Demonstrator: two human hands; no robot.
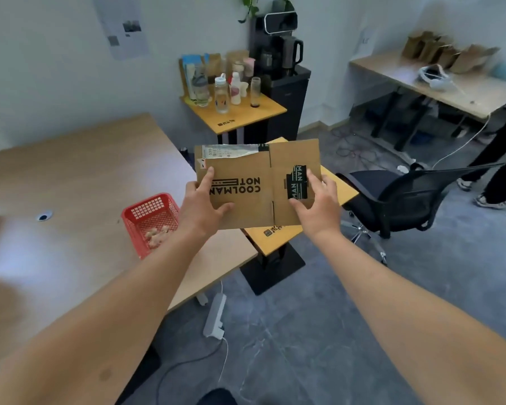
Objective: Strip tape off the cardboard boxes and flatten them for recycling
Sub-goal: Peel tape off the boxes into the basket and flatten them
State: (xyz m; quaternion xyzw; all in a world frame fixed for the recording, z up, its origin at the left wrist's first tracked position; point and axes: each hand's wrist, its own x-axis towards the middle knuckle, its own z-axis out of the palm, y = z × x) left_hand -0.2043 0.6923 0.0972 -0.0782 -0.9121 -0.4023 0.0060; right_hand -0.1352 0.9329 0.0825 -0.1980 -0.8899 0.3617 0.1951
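In mid-air above the small yellow table (278,235), a flattened cardboard box (246,182) is held, long axis left-right. Left hand (200,204) grips its left edge, thumb on the face. Right hand (319,197) pinches at the black tape strip (297,182), so it is nearer the tape. Torn shipping label (231,150) runs along the top edge.

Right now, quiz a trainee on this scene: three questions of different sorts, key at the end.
1. True or false: both hands hold the cardboard box.
2. Which hand touches the black printed tape? A) left hand B) right hand
3. Fill in: the red basket sits on the ____.

Key: 1 true, with the left hand and the right hand gripping it. 2 B. 3 wooden table.
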